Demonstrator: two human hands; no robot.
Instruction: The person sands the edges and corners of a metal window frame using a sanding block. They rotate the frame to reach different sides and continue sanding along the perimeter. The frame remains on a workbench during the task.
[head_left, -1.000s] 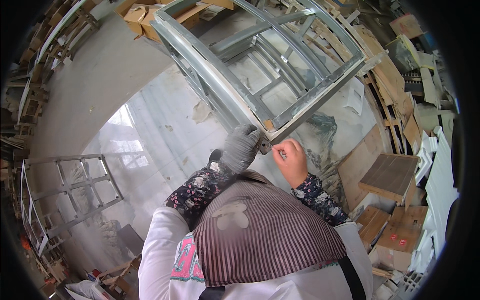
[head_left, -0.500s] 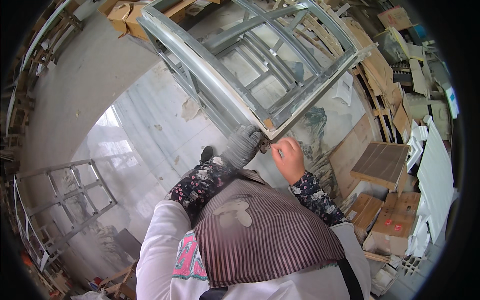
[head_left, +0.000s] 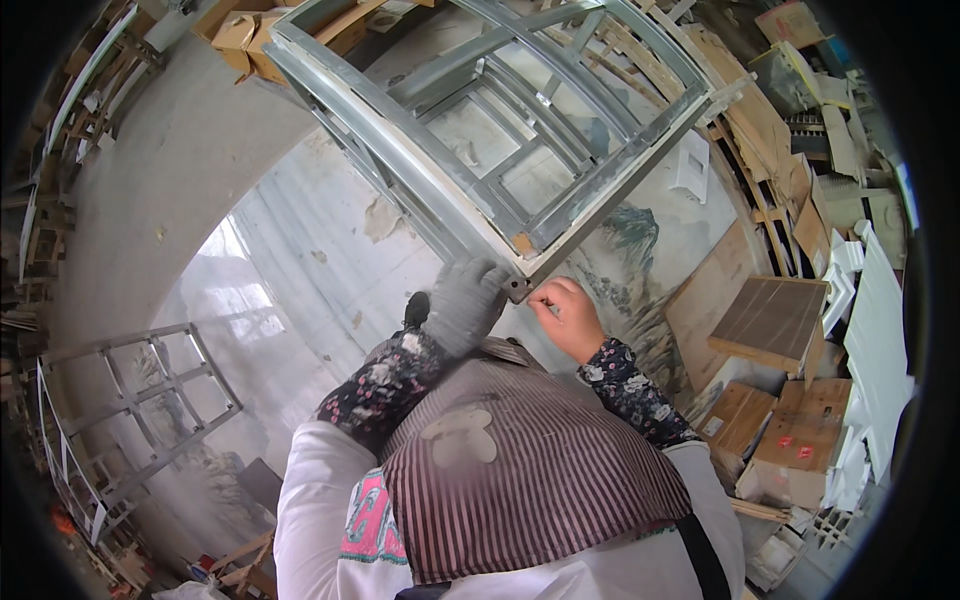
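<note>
A large metal frame (head_left: 560, 140) of grey channel bars stands tilted in front of me, its near corner (head_left: 520, 275) pointing at my chest. My left hand (head_left: 462, 302), in a grey glove, grips that corner from the left side. My bare right hand (head_left: 565, 315) pinches at the same corner from the right, fingertips touching a small dark corner piece (head_left: 518, 290). What the right fingers hold is too small to tell. A striped apron (head_left: 530, 480) covers my front.
A pale polished slab (head_left: 300, 300) lies below the frame. A second metal frame (head_left: 130, 400) lies at lower left. Cardboard boxes (head_left: 790, 450), a wooden board (head_left: 770, 320) and white panels (head_left: 880, 330) are stacked on the right. Wooden pallets (head_left: 40, 150) line the left edge.
My head has shifted, so the frame sits a little higher and nearer in view. Both hands stay at the frame's near corner, the right hand slightly closer to it.
</note>
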